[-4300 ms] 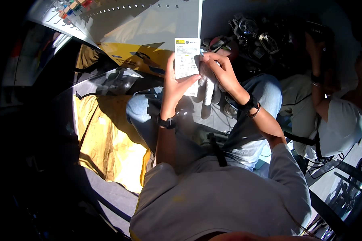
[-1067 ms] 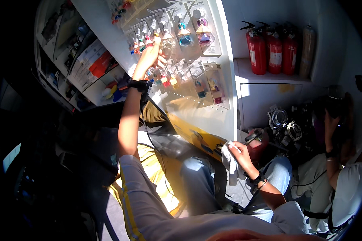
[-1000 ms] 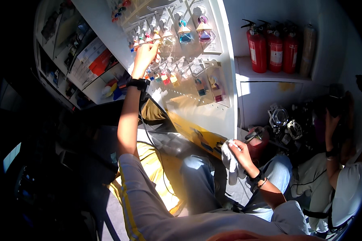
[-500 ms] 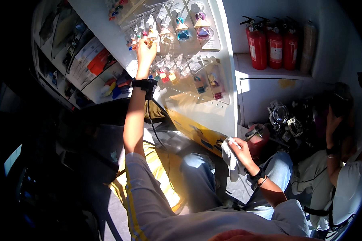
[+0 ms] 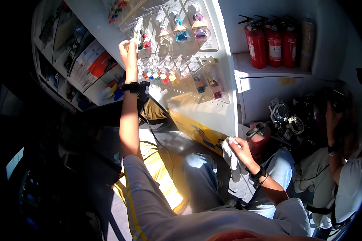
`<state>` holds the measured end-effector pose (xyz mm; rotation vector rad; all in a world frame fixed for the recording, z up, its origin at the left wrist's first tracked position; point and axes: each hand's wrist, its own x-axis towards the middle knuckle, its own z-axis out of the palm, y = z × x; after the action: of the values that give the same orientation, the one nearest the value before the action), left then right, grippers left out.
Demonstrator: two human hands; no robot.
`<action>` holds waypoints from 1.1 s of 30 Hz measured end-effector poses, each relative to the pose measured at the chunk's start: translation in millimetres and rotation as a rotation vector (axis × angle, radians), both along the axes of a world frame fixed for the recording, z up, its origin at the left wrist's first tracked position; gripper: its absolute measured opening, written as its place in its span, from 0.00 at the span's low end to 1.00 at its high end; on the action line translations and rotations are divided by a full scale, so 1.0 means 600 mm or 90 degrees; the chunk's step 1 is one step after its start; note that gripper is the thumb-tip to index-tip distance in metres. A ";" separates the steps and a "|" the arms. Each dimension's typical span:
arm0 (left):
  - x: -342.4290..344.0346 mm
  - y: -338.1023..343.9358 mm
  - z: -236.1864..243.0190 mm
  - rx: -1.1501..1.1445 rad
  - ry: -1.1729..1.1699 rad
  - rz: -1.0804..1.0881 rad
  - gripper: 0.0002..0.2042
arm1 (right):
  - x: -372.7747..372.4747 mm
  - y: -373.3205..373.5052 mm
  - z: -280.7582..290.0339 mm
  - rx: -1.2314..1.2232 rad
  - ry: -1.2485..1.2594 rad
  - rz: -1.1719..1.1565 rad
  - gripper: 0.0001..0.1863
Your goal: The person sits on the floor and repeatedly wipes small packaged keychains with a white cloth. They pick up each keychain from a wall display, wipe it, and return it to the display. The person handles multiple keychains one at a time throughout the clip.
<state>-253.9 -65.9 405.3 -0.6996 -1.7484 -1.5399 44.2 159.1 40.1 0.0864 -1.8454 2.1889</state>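
My left hand [image 5: 128,54] is raised to the white pegboard display [image 5: 213,105], fingers closed on a carded hanging perfume bottle. Its amber glass shows only partly between the fingers, and its card is seen nearly edge-on. Beside this hand, a red hanging bottle [image 5: 146,42] stays on its hook. Farther right hang a clear bottle [image 5: 165,39], a blue bottle [image 5: 181,35] and a purple bottle [image 5: 201,33], each on a card. Low on the right, my right hand [image 5: 241,151] grips a crumpled grey-white cloth [image 5: 231,159], which droops beside my knee.
Several red fire extinguishers [image 5: 256,47] stand on a white shelf at the right. Below are a red rounded object [image 5: 259,138] and metal-rimmed parts [image 5: 279,110]. Another person's arm [image 5: 333,124] is at far right. Glass-fronted shelves [image 5: 90,60] stand left; a cable [image 5: 153,127] hangs from my left wrist.
My left hand has moved left with the amber perfume bottle and its card, away from the row, uncovering the red bottle. My right hand keeps its hold on the cloth, almost unmoved.
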 end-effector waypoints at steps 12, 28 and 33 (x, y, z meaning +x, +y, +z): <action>0.052 -0.072 0.035 -0.053 0.100 0.101 0.12 | 0.003 -0.005 0.003 0.020 -0.004 -0.001 0.11; 0.321 -0.003 -0.244 0.409 -0.327 -0.939 0.24 | 0.000 -0.017 -0.001 0.021 -0.019 -0.008 0.12; 0.429 0.071 -0.501 0.467 -0.573 -0.917 0.30 | 0.001 -0.005 0.005 -0.023 -0.023 -0.071 0.12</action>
<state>3.3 -23.2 104.8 -0.9793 -0.7521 -3.6231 44.7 156.1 42.9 -0.0623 -1.7830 2.1601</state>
